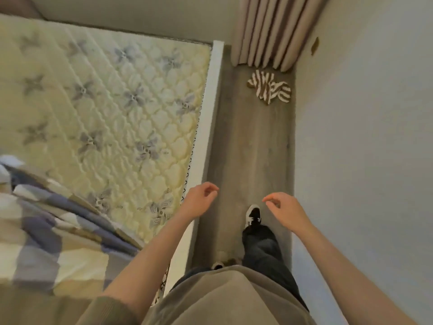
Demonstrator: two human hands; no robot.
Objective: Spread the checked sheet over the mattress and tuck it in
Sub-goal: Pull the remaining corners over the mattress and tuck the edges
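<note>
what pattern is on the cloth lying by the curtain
Brown and white stripes on the cloth, seen in the head view.

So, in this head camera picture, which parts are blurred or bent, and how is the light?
Head view: the checked sheet at lower left is smeared by blur; the mattress quilting is sharper; the wide lens bends the white bed frame edge; light is soft and even, no glare.

No readable text, labels, brands or numbers anywhere: mattress, checked sheet, shoe all unmarked.
</note>
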